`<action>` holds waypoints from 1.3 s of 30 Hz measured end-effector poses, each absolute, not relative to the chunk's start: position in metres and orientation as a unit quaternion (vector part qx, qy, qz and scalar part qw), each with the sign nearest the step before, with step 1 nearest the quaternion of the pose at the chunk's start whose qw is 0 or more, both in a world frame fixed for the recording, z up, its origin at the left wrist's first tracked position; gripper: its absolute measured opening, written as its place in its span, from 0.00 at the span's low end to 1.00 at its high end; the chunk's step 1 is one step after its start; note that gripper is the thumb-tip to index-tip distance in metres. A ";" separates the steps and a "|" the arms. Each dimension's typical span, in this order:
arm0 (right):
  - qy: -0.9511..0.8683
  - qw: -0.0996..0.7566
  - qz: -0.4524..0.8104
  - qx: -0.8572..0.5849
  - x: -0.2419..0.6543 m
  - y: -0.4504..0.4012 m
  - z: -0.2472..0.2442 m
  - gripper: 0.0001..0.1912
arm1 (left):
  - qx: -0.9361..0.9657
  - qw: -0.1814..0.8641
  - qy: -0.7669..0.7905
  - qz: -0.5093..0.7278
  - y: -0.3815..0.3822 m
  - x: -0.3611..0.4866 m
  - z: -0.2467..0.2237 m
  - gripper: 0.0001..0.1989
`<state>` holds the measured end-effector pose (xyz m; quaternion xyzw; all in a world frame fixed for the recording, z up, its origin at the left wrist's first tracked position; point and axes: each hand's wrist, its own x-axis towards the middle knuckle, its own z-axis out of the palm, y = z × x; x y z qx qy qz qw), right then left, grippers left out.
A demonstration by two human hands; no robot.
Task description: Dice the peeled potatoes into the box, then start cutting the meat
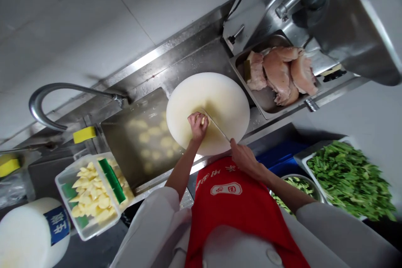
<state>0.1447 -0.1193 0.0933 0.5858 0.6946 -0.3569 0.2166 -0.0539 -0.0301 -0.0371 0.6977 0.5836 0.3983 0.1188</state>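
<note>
My left hand [197, 126] is closed with curled fingers on a small peeled pale-yellow potato piece [203, 120], mostly hidden under the fingers. It rests on a round white cutting board [185, 96]. My right hand [245, 158] grips the handle of a knife [217, 125]. The thin blade slants up and left over the board, its far end close beside my left fingers. A damp yellowish patch marks the board around them. Left of the board, whole peeled potatoes [154, 131] lie under cloudy water in a steel sink [113, 150].
A clear plastic container [70, 171] holds cut potato pieces. A curved faucet [72, 86], yellow sponge [84, 134] and white round block [25, 234] are at left. Right are a steel tray [266, 102] of raw meat [279, 71], a slicer-like machine [342, 21] and chopped greens [351, 180].
</note>
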 end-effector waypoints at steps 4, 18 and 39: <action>0.708 0.201 -0.345 0.582 0.141 -0.090 0.092 0.19 | 0.692 0.123 0.591 0.394 -0.032 -0.054 -0.035 0.09; 0.752 0.220 -0.293 0.548 0.166 -0.124 0.115 0.21 | 0.715 0.132 0.598 0.337 -0.038 -0.066 -0.050 0.09; 0.758 0.194 -0.305 0.544 0.169 -0.084 0.106 0.19 | 0.709 0.108 0.579 0.387 -0.038 -0.065 -0.037 0.09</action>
